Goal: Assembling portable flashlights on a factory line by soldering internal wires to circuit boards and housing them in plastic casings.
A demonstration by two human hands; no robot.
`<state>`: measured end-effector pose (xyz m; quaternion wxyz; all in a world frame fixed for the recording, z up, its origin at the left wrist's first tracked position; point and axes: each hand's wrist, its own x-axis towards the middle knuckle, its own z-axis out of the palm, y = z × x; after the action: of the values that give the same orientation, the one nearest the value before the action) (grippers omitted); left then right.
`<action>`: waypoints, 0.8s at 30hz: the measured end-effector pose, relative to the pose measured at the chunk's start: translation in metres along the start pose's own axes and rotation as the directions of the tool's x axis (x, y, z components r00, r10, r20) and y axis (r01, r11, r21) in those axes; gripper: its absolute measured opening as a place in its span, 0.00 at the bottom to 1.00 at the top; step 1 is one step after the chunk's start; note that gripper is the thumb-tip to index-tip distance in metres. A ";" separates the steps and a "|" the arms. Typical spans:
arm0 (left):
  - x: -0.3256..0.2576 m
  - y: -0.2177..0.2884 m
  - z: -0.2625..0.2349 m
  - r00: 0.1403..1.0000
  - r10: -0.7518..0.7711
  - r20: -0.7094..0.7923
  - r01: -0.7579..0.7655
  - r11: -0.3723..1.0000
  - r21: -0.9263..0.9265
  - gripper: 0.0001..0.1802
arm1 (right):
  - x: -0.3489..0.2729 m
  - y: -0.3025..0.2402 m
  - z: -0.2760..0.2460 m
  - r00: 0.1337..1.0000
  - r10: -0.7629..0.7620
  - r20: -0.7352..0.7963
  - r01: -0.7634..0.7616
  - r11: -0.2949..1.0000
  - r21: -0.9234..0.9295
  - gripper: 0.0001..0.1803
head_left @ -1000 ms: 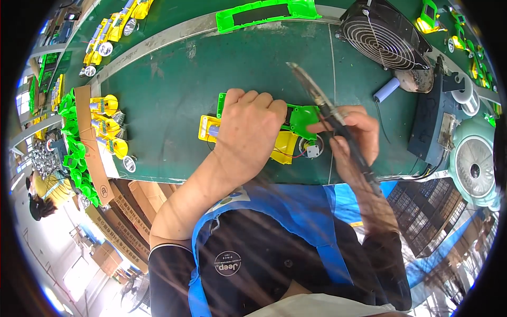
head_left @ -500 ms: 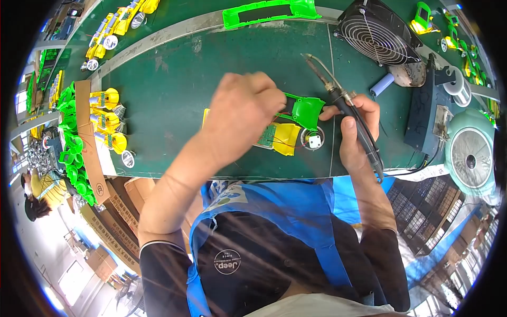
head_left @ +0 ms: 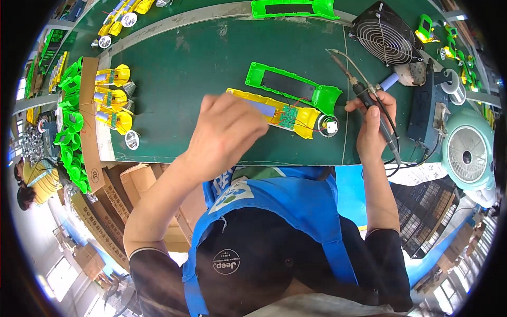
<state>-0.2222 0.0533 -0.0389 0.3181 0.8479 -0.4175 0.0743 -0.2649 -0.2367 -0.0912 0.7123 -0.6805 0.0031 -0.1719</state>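
Observation:
My right hand (head_left: 374,127) is wrapped around the dark handle of a soldering iron (head_left: 364,95), its tip pointing up and away to the left. On the bench lies a yellow flashlight-like housing half (head_left: 306,124), holding a blue-violet cylindrical battery (head_left: 265,109) and a small green circuit board (head_left: 289,116). A round lamp head with a white piece (head_left: 331,127) sits at its right end. Behind it, a green shell (head_left: 327,96) is joined by thin red wires. My left hand (head_left: 224,132) hovers over the housing's left end, fingers curled together; whatever they pinch is hidden.
A black fan (head_left: 385,34) stands at the back right, near a blue soldering station (head_left: 422,119), a solder spool (head_left: 453,87) and a pale green fan (head_left: 467,150). At left are yellow assemblies (head_left: 112,99) and a cardboard box (head_left: 91,116) beside green shells. Another green frame (head_left: 296,8) lies behind.
My left hand has drawn back leftward from the green shell, uncovering the shell, battery and circuit board. My right hand still holds the soldering iron. The whole view has shifted slightly.

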 end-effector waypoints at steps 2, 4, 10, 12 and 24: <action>0.017 -0.003 0.008 0.999 -0.028 0.039 0.030 0.999 -0.039 0.10 | 0.000 -0.003 0.000 0.999 0.041 0.020 -0.042 0.997 0.066 0.17; 0.026 -0.004 0.015 0.991 -0.072 0.113 0.080 0.995 -0.067 0.08 | 0.003 -0.005 -0.004 0.992 0.113 0.061 -0.120 0.986 0.115 0.16; 0.031 0.000 0.020 0.966 -0.082 0.244 0.091 0.996 -0.024 0.08 | 0.013 -0.013 -0.024 0.891 0.372 0.258 -0.425 0.884 0.194 0.13; 0.034 0.004 0.021 0.960 -0.108 0.259 0.110 0.994 0.007 0.08 | 0.017 -0.018 -0.025 0.866 0.396 0.306 -0.451 0.882 0.135 0.12; 0.038 0.006 0.024 0.958 -0.118 0.263 0.104 0.992 0.064 0.08 | 0.025 -0.028 -0.018 0.742 0.500 0.447 -0.533 0.844 -0.061 0.10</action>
<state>-0.2055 0.0109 -0.0398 0.2416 0.8799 -0.4063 -0.0480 -0.2522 -0.2612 -0.0599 0.7366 -0.6479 0.0219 0.1929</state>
